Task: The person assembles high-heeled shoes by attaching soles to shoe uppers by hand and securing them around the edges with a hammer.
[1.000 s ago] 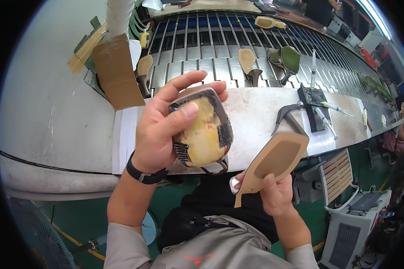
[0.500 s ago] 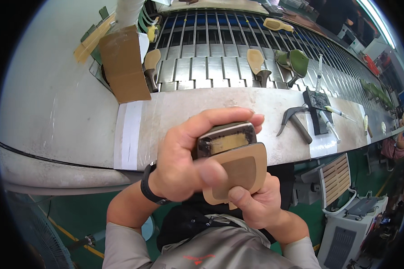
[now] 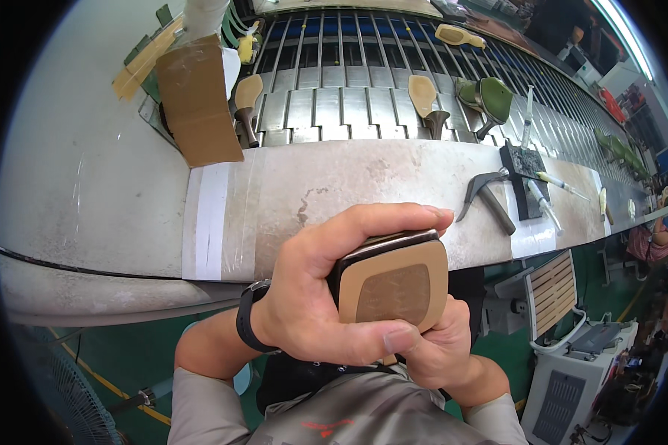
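Observation:
Between my hands is a dark shoe (image 3: 364, 248), its forepart turned up toward me and its heel end hidden. A tan outsole (image 3: 393, 293) with a darker brown inset lies flat over its bottom. My left hand (image 3: 315, 304) is closed around the shoe, fingers curling over the far toe edge and the thumb pressed across the sole's near part. On the near right side, my right hand (image 3: 441, 348) grips the shoe and sole lower down. Part of the right hand is covered by my left thumb.
A hammer (image 3: 486, 204) lies on the bench (image 3: 334, 178), beside a black block (image 3: 523, 185) with several syringes. Beyond runs a metal slat conveyor (image 3: 326, 115) carrying heeled tan soles (image 3: 423, 96) and a green shoe (image 3: 493, 100). A cardboard sheet (image 3: 200, 104) stands left.
The outsole, earlier apart from the shoe's bottom with a yellowish patch showing, now covers it. My left thumb has moved onto the sole. Shoe and hands have come slightly nearer.

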{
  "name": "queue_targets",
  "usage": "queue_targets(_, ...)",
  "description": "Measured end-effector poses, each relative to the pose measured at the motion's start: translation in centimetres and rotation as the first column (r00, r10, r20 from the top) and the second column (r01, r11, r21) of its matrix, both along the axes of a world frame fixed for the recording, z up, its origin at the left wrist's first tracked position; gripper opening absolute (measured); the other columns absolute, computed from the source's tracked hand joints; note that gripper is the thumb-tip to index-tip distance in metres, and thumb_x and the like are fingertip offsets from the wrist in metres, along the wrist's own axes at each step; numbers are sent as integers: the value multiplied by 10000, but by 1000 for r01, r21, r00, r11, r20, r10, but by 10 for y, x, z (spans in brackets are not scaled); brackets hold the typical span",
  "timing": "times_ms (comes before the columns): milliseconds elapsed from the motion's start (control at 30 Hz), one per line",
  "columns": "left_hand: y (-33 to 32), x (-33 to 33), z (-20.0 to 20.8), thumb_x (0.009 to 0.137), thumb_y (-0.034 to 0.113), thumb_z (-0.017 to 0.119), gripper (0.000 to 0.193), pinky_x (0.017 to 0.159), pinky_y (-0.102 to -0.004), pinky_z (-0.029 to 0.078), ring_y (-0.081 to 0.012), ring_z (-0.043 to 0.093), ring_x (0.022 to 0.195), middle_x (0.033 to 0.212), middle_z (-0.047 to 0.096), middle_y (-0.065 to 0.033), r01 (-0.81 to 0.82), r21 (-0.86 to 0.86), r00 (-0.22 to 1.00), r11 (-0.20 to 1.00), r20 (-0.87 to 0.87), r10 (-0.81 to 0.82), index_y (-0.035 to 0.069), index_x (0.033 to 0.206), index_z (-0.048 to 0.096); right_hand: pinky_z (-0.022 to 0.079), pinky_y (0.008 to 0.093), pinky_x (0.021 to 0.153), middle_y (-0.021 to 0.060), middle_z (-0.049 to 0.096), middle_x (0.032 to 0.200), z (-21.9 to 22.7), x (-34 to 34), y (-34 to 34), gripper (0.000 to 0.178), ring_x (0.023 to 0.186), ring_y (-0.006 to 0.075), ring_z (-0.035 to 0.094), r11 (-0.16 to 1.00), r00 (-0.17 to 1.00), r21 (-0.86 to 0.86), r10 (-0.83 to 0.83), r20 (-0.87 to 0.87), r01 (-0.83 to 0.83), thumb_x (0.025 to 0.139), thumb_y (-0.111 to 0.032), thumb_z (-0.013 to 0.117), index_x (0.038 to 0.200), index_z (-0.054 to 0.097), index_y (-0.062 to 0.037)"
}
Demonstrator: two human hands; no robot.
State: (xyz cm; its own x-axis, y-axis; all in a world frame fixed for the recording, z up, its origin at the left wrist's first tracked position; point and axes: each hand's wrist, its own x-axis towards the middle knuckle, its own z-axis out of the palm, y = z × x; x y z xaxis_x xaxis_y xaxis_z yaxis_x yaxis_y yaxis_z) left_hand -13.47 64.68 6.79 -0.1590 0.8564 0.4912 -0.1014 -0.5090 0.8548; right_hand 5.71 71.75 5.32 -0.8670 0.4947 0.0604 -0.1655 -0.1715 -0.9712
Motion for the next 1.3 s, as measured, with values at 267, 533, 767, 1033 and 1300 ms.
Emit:
queue_targets(267,-3,8,4,907,328,799,754,1163,-472,481,-359,600,1380,1460,595,-312,-5,-69,998,998,68,10,-90,1464,510,484,248,588,18,752,812,4,-2,-3,233,699,46,612,998,998,26,-52,-35,53,1064,-195,702,1013,790,14)
queue_targets(533,-7,11,20,938,235,721,682,1181,-450,459,-334,576,1410,1511,567,-287,8,-231,998,973,62,6,-102,1489,500,541,261,683,66,787,944,7,6,2,208,814,88,680,994,1000,-111,7,-23,-10,1067,-151,685,1082,774,37)
queue_targets(767,2,11,16,918,174,717,724,1179,-417,455,-301,558,1426,1533,551,-275,10,-160,999,987,-36,-16,-106,1529,448,548,261,712,65,785,964,9,9,10,209,834,93,681,998,999,-53,-27,-24,26,1071,-146,677,1098,772,38)
queue_targets(1033,8,12,17,925,189,748,756,1164,-403,465,-280,567,1408,1532,557,-259,16,-176,998,984,-62,-28,-91,1550,426,544,255,715,56,789,956,11,11,14,219,840,82,678,1000,999,-9,-30,15,30,1070,-157,683,1119,776,35)
queue_targets(1300,14,14,18,954,265,728,786,1178,-398,439,-276,524,1444,1574,514,-250,75,-211,997,975,30,-70,-84,1573,392,562,266,740,69,799,984,12,9,19,221,867,102,707,998,998,31,-57,15,57,1059,-156,696,1129,776,37)
